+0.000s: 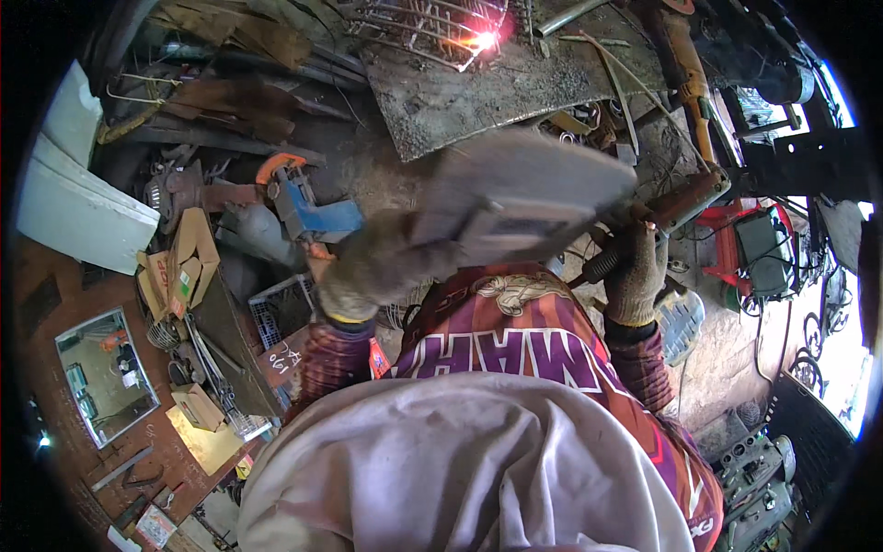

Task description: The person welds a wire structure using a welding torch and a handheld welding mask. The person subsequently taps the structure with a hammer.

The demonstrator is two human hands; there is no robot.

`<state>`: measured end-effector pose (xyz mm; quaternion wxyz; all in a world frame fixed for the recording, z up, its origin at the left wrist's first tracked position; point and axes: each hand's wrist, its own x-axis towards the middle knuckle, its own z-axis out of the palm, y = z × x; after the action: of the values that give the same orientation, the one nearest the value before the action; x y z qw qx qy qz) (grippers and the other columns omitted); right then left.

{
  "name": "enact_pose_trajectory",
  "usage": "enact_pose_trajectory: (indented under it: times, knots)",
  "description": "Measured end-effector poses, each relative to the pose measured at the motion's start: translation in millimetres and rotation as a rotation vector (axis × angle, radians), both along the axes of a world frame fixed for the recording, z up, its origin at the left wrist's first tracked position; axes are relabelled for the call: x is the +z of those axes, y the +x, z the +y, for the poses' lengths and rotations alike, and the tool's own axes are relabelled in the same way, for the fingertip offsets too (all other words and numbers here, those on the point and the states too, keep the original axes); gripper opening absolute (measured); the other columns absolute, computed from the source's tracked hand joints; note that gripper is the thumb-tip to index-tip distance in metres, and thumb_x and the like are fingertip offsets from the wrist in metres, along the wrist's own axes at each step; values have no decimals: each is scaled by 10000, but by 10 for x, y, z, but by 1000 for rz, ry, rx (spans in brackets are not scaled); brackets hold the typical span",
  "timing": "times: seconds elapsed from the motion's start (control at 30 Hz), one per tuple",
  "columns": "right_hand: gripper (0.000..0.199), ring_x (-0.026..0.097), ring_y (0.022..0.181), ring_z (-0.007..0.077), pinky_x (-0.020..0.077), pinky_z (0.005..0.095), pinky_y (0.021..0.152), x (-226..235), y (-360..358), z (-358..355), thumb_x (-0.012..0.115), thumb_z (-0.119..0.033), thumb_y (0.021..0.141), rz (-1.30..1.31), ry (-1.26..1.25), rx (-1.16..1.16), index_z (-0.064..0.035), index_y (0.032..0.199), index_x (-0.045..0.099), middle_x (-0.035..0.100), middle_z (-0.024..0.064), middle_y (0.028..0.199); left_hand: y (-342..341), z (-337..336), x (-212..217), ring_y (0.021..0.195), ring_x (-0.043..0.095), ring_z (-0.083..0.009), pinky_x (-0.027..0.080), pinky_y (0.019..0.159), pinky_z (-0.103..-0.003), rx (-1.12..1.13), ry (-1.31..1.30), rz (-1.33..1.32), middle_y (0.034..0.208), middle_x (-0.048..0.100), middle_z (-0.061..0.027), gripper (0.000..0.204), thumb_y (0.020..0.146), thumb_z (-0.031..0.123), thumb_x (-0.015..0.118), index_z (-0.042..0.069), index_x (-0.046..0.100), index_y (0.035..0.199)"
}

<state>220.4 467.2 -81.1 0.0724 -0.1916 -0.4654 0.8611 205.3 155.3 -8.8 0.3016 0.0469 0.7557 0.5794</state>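
Note:
A flat grey hand-held welding shield [543, 198] with a dark window is tilted in front of my chest, blurred by motion. My left hand [363, 276], in a dirty work glove, is closed at its left edge; the fingers are smeared. My right hand [636, 281], in a knitted glove, is wrapped round what looks like an electrode holder [692, 204] with a black ribbed grip. A thin rod runs from its end toward the metal table [460, 106]. Beyond the shield, a welded rod grid [405, 28] lies on that table, with a bright pink-white glow at its corner.
A blue-and-orange power tool [317, 212] stands left of the shield. Cardboard boxes [189, 262] and a framed mirror or glass panel [108, 377] lie farther left. At right are a red stool [727, 239] and a grey metal machine part [754, 478]. Cables trail over the floor.

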Motion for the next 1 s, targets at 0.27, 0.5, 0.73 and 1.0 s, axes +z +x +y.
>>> enact_pose_trajectory:
  times: [0.27, 0.5, 0.73, 1.0]
  knots:
    - [372, 619, 833, 191, 564, 364, 718, -233, 173, 229, 540, -287, 977, -13, 224, -38, -12, 1222, 489, 592, 83, 942, -49, 101, 17, 885, 594, -93, 488, 783, -283, -74, 57, 118, 970, 683, -47, 362, 891, 230, 685, 4, 632, 1168]
    - [444, 592, 609, 161, 522, 286, 524, -181, 225, 185, 644, -309, 914, 28, 455, 228, -9, 1180, 451, 578, 73, 837, 350, -1050, -344, 891, 633, -180, 537, 749, -313, 246, 338, 223, 1072, 639, -82, 461, 854, 124, 703, 47, 536, 1277]
    - [453, 595, 709, 140, 498, 281, 639, -42, 85, -22, 658, -207, 904, 35, 375, 267, 34, 1237, 468, 614, 76, 871, 479, -1475, -34, 1137, 569, -422, 620, 692, -562, 565, 677, 165, 1336, 480, -242, 522, 920, 213, 614, 49, 404, 1368]
    - [435, 604, 703, 131, 497, 263, 637, -23, 69, -77, 641, -161, 903, 50, 439, 320, 39, 1247, 464, 620, 71, 864, 343, -1466, 69, 1150, 558, -439, 621, 705, -559, 470, 851, 272, 1359, 451, -282, 624, 915, 230, 613, 25, 314, 1423]
